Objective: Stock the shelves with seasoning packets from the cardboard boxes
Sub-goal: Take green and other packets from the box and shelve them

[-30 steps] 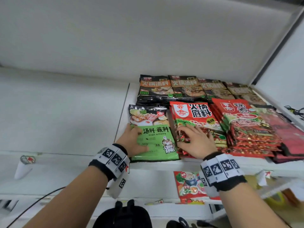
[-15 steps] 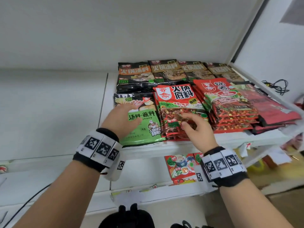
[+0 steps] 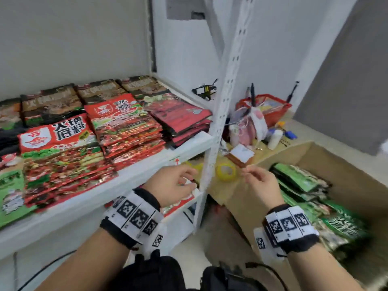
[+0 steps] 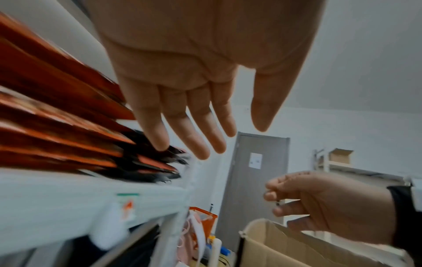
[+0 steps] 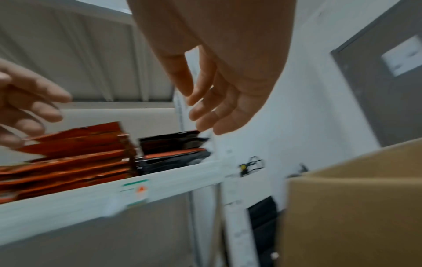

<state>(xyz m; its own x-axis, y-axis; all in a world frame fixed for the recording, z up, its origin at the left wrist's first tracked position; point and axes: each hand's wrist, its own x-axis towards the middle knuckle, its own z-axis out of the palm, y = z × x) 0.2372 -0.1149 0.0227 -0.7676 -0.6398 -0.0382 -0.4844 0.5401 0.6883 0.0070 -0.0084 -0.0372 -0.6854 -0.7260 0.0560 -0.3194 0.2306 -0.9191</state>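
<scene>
Both hands empty, off the shelf.
Left hand [image 3: 171, 185] and right hand [image 3: 262, 183] fingers relaxed, between shelf [image 3: 130, 181] and cardboard box [image 3: 344, 164] of green packets [image 3: 298, 177].

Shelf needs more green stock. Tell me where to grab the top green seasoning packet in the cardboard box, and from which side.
Pinch the near short edge of the top green seasoning packet from above. It lies flat and tilted on the pile in the open-topped cardboard box, and the empty right hand hovers just left of it.
</scene>
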